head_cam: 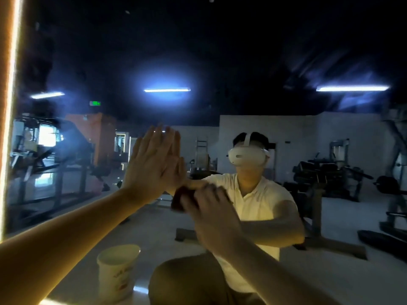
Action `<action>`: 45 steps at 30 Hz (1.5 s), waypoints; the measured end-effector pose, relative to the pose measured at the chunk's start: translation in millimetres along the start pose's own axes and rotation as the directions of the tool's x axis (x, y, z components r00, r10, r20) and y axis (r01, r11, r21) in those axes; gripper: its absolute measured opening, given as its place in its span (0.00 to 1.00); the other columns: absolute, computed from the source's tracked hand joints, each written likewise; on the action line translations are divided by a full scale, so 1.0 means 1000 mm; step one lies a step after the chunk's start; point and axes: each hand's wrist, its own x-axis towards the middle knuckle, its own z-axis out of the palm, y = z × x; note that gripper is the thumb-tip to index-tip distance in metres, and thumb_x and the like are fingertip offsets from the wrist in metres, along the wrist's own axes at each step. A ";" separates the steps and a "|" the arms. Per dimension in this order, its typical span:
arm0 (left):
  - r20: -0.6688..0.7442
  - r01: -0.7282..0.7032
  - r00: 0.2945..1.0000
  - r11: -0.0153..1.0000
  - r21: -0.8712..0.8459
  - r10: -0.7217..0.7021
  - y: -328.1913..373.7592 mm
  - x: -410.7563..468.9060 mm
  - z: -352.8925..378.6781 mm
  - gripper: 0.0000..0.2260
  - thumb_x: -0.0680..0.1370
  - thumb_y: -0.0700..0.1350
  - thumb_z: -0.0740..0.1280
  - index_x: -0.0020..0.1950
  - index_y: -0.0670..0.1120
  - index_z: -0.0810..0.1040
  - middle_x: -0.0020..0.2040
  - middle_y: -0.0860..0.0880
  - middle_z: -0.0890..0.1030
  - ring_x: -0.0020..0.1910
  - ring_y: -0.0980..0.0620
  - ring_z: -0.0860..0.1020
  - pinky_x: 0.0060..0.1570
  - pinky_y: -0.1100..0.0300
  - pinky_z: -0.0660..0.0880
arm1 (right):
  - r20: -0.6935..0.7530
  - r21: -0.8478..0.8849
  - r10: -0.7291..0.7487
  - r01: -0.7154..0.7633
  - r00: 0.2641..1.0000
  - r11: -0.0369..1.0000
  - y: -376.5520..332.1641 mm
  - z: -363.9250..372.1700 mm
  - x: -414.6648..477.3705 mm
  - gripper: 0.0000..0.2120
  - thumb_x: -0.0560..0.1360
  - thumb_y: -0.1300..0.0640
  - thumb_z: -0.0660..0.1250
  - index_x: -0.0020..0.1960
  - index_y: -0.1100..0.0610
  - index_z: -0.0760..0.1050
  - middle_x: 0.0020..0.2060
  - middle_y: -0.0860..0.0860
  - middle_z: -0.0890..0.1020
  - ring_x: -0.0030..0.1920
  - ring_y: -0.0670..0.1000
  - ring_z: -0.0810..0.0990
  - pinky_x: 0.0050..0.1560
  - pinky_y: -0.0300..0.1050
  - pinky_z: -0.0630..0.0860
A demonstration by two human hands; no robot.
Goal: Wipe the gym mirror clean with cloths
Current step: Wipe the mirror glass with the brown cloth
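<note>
mirror (220,51) fills almost the whole view, right in front of the person, with a glowing strip (8,106) along its left edge. hazy streaks show on the glass at the upper right, so the wiping looks far from done. to do this step well, i'd press the cloth (178,201) flat, work in overlapping passes from one side to the other, and turn it to a clean face when it drags. the bracing palm will likely leave its own print, so that patch needs a pass too. left hand (149,166) lies released and flat on the glass, fingers straight, fingertips meeting their reflection. right hand (211,210) is just below and to the right of it, fingers curled round the dark red cloth and holding it against the glass. it is blurred, so the exact grip is hard to read. the cloth sits close under the left wrist. a pale tub (117,269) stands low, below the left arm.
</note>
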 end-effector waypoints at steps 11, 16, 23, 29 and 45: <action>0.039 -0.267 0.964 0.952 0.147 0.264 -0.031 0.016 0.013 0.34 0.85 0.61 0.49 0.83 0.39 0.58 0.83 0.37 0.57 0.83 0.38 0.54 0.80 0.38 0.55 | -0.414 -0.135 0.495 -0.589 0.764 0.797 0.164 -0.069 0.124 0.23 0.78 0.56 0.67 0.73 0.56 0.71 0.60 0.64 0.73 0.57 0.63 0.74 0.56 0.59 0.75; -0.158 -0.169 0.971 0.982 0.079 0.180 -0.042 0.071 -0.003 0.30 0.80 0.48 0.54 0.81 0.36 0.63 0.80 0.35 0.64 0.79 0.34 0.63 0.75 0.33 0.62 | -0.305 -0.004 0.333 -0.350 0.893 0.937 0.042 -0.008 0.118 0.24 0.71 0.56 0.75 0.65 0.59 0.75 0.52 0.58 0.78 0.49 0.58 0.79 0.49 0.54 0.80; -0.120 -0.157 0.978 0.979 0.127 0.172 -0.045 0.115 0.005 0.33 0.86 0.59 0.37 0.84 0.40 0.52 0.85 0.39 0.51 0.84 0.41 0.48 0.81 0.40 0.51 | -0.099 -0.223 0.176 -0.194 0.979 0.955 0.151 -0.065 0.124 0.20 0.80 0.43 0.60 0.70 0.46 0.71 0.52 0.48 0.73 0.43 0.45 0.71 0.42 0.40 0.69; -0.179 -0.163 0.968 0.983 0.085 0.176 -0.048 0.116 0.017 0.31 0.86 0.58 0.42 0.84 0.40 0.51 0.85 0.41 0.50 0.84 0.43 0.46 0.81 0.39 0.52 | -0.494 -0.105 0.637 -0.768 0.592 0.632 0.205 -0.094 0.168 0.18 0.82 0.53 0.59 0.70 0.57 0.71 0.60 0.61 0.73 0.56 0.60 0.76 0.57 0.55 0.76; -0.201 -0.108 0.973 0.993 0.043 0.114 -0.008 0.169 0.011 0.36 0.84 0.65 0.41 0.85 0.43 0.50 0.85 0.41 0.50 0.84 0.43 0.46 0.81 0.40 0.51 | -0.481 -0.256 0.609 -0.765 0.631 0.591 0.294 -0.146 0.090 0.17 0.82 0.53 0.58 0.65 0.62 0.72 0.50 0.63 0.74 0.39 0.57 0.73 0.42 0.53 0.74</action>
